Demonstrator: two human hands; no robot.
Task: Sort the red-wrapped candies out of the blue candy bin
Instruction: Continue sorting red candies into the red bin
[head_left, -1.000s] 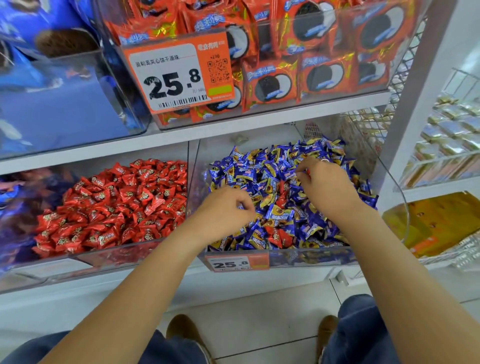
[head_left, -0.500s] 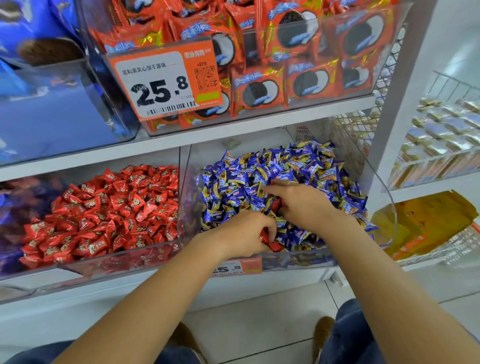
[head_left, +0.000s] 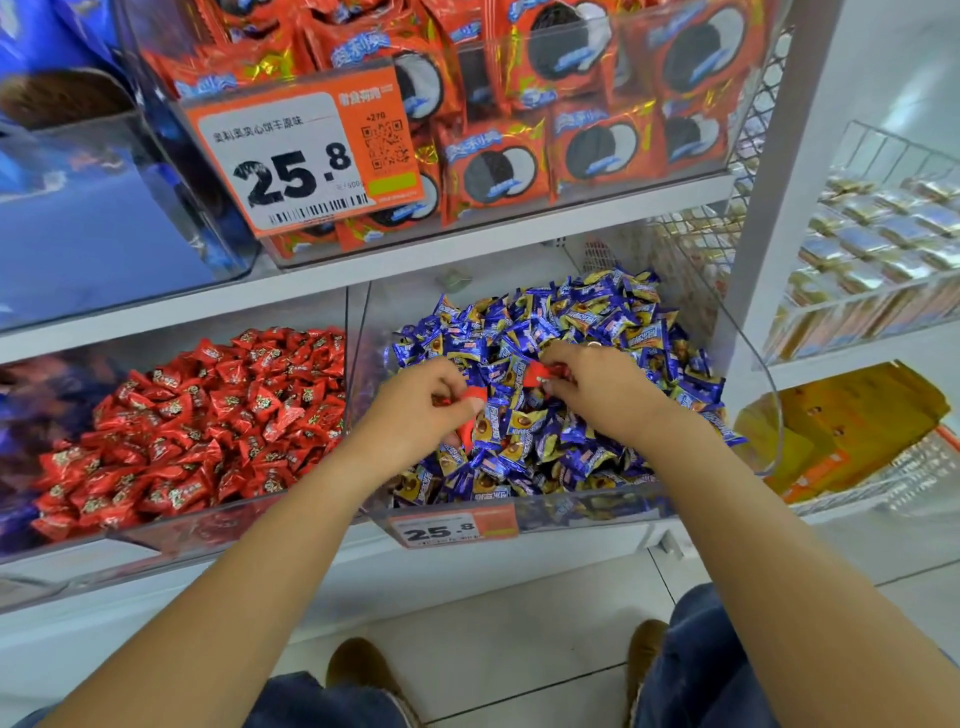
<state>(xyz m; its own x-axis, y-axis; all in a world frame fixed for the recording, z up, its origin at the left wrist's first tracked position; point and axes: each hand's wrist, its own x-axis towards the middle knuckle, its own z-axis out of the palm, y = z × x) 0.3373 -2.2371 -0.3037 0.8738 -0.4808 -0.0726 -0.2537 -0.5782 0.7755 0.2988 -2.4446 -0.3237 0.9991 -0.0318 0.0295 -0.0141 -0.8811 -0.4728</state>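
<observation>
A clear bin (head_left: 587, 512) on the lower shelf holds a heap of blue-wrapped candies (head_left: 582, 322). My left hand (head_left: 415, 410) hovers over its left side with fingers curled around red-wrapped candies (head_left: 470, 415), red wrapper showing at the fingertips and under the palm. My right hand (head_left: 602, 384) is over the middle of the heap and pinches another red-wrapped candy (head_left: 540, 374) between thumb and fingers. Left of this bin, a second clear bin (head_left: 171, 530) is full of red-wrapped candies (head_left: 208, 415).
The shelf above carries a clear bin of orange-red cookie packs (head_left: 519, 104) with a price tag (head_left: 306, 156) reading 25.8. A white upright post (head_left: 779, 156) stands right of the blue candy bin. Wire baskets (head_left: 883, 234) lie further right. My shoes (head_left: 358, 670) are below.
Both hands lifted from deep in the blue heap. My right hand now pinches a red candy, and my left hand holds red candies higher up. The camera view shifted slightly.
</observation>
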